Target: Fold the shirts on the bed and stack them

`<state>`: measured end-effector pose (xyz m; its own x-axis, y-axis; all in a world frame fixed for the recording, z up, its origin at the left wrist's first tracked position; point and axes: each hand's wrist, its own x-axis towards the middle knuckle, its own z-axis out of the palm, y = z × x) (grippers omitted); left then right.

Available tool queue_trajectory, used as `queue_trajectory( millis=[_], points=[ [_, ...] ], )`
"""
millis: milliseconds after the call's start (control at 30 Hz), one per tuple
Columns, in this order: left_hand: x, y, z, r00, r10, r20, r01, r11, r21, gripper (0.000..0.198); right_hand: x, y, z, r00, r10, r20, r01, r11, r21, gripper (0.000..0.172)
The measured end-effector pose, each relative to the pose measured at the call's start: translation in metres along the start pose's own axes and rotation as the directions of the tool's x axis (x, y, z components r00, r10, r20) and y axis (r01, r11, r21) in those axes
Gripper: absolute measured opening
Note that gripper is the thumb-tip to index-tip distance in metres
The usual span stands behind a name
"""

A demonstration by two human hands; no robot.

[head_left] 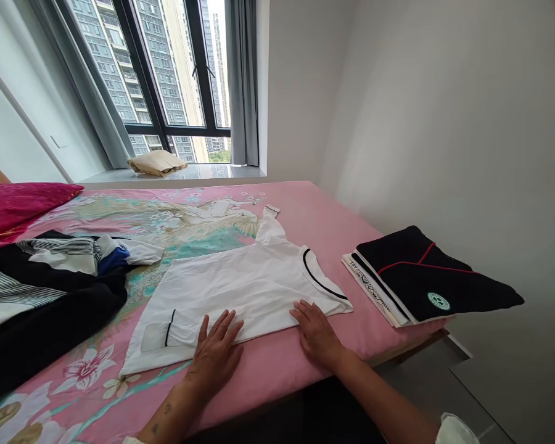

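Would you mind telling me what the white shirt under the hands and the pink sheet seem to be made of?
The white shirt looks like thin, matte cotton-type cloth: it lies flat with soft creases, black piping at the collar. The sheet looks like smooth printed fabric with a faint sheen; cotton or polyester, I cannot tell.

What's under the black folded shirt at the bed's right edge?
A folded white garment with dark patterned trim sticks out beneath the black shirt; most of it is covered.

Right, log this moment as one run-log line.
left hand: flat on white shirt | right hand: flat on shirt | folded dark stack: right | clothes pile: left
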<state>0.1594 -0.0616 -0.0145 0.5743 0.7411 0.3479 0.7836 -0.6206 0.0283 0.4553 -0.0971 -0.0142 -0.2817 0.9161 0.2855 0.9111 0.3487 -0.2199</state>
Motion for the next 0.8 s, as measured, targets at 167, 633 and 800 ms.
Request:
queue_trajectory(
  millis=[167,633,800],
  points=[
    [-0.016,-0.029,-0.007,0.999,-0.046,0.018,0.046,0.999,0.013,0.038,0.002,0.025,0.000,0.997,0.042,-0.064,-0.042,0.999,0.011,0.033],
    [-0.023,-0.063,-0.002,0.998,-0.055,0.038,0.049,0.989,0.139,0.050,0.014,0.034,0.000,0.988,0.059,-0.144,-0.063,0.998,-0.023,0.033],
    [-0.016,-0.074,-0.009,0.996,-0.088,0.015,0.084,0.983,0.161,0.051,0.016,0.045,0.003,0.990,0.024,-0.139,-0.032,0.998,-0.057,0.042]
  ],
)
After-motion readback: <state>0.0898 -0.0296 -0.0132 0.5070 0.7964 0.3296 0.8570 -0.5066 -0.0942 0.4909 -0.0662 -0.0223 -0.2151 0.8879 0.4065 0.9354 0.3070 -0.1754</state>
